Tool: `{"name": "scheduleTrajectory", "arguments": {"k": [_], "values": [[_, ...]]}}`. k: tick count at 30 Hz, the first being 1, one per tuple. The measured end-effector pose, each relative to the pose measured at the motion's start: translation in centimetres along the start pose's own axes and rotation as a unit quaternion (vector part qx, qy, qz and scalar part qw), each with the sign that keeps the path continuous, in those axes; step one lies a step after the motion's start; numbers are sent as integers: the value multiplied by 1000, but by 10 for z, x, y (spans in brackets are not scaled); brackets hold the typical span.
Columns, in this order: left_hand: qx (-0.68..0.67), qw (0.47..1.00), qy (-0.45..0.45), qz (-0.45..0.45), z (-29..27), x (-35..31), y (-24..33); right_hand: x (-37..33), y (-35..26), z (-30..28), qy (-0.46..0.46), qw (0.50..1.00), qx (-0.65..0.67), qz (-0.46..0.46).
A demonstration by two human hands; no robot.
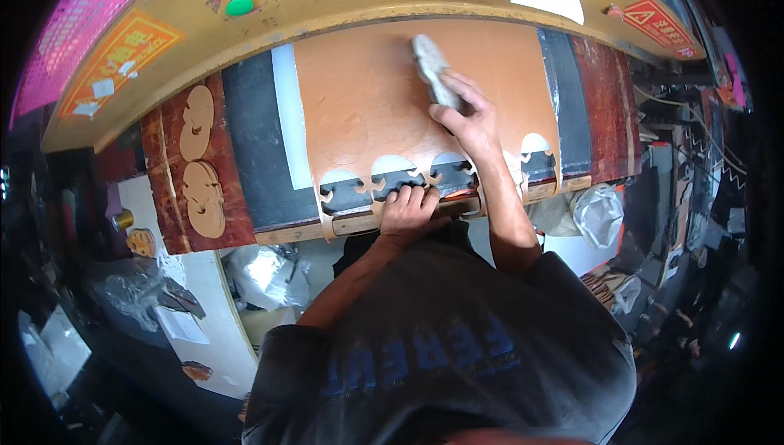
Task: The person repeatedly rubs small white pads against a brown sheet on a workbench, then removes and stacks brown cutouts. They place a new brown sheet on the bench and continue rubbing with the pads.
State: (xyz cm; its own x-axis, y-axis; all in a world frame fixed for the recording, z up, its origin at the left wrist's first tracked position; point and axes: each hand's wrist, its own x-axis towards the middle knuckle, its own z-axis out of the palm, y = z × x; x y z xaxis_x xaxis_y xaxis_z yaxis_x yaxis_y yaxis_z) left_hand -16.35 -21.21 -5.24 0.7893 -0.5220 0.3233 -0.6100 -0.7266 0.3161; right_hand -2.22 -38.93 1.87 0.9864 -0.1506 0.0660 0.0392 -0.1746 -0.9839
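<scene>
A brown sheet of leather-like material (351, 90) lies across the dark board, its near edge cut into a row of rounded gaps. My right hand (469, 114) is closed around a pale grey, oblong object (426, 57), held over the sheet's upper middle. Its exact kind is not clear, and there is some blur around it. At the near edge, my left hand (408, 206) rests beside the gaps with its fingers slightly bent and apart. I see nothing held in it. The left thumb is partly hidden.
Stacked cut pieces (204, 198) of tan material sit on the reddish board at the left. A yellow machine beam (327, 6) with a green button (240, 5) spans the far side. Plastic bags (598, 215) hang at the near right.
</scene>
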Motion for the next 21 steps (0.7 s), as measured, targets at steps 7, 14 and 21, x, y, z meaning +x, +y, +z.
{"name": "scheduleTrajectory", "arguments": {"k": [7, 14, 21], "values": [[-42, 999, 22, 7, -7, 14, -3, -10, 18, -16, 56, 918, -361, -156], [0, 1000, 8, 11, -6, 65, -35, 49, 33, 1, 36, 871, -466, -151], [8, 997, -51, -51, -3, 158, -97, 101, -3, -55, 148, 976, -152, -39]]}}
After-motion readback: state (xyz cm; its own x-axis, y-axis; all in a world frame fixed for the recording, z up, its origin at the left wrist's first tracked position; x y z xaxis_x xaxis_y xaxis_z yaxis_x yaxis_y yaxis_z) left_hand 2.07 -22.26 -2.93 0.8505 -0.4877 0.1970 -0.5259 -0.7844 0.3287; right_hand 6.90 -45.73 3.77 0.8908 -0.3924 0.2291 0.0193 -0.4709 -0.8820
